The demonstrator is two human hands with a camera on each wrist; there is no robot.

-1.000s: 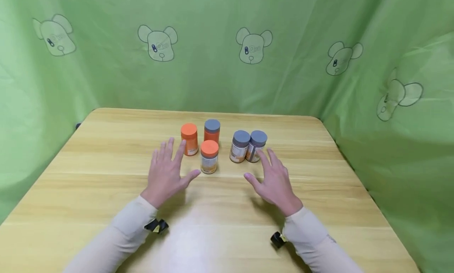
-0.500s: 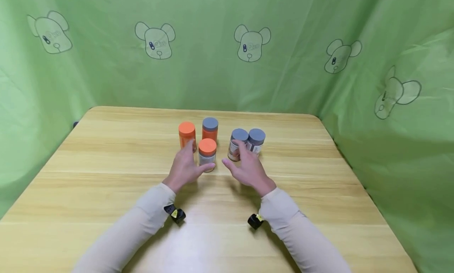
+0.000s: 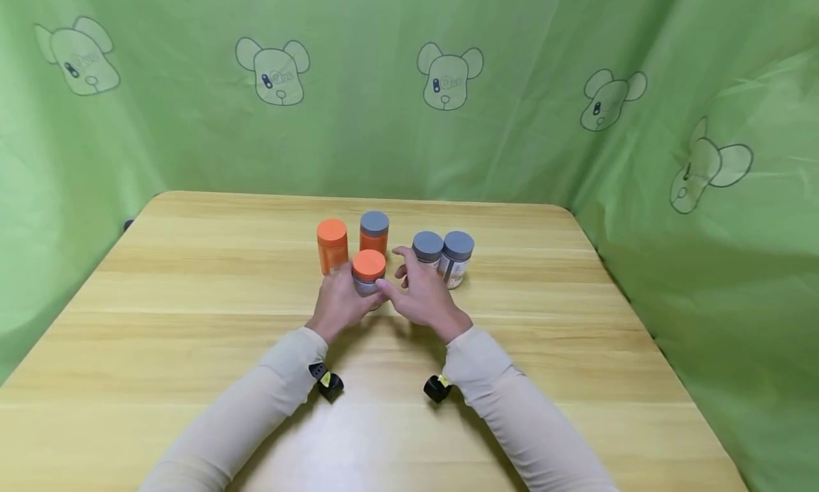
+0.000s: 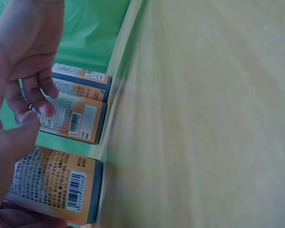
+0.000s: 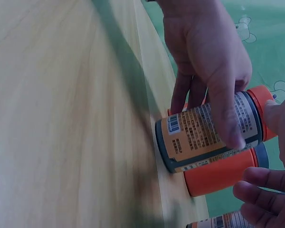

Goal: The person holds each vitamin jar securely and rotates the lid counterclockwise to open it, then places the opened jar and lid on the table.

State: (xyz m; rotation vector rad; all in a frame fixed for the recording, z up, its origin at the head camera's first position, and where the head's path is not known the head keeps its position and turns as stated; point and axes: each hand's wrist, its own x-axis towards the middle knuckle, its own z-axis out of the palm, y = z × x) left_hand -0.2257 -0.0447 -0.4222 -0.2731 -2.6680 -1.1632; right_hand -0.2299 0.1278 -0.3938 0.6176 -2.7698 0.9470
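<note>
My left hand (image 3: 339, 303) grips a small jar (image 3: 369, 264) with an orange lid, a dark body and a printed label. In the right wrist view, its thumb lies across the label and its other fingers go behind the jar. My right hand (image 3: 422, 296) is at the jar's right side, its thumb at the lid and its other fingers loosely bent, apart from the jar. Behind stand an all-orange jar (image 3: 332, 247) and an orange jar with a grey lid (image 3: 374, 229). To the right are two grey-lidded jars (image 3: 428, 243) (image 3: 456, 254), one partly hidden by my right hand.
The wooden table (image 3: 192, 321) carries all the jars upright near its middle. A green curtain (image 3: 358, 122) with bear-head drawings surrounds the back and sides. Both wrists wear small black cameras (image 3: 329, 385).
Both hands have moved inward to the front orange-lidded jar. The left hand, earlier spread beside it, now grips it; the right hand has come left from the grey-lidded jars.
</note>
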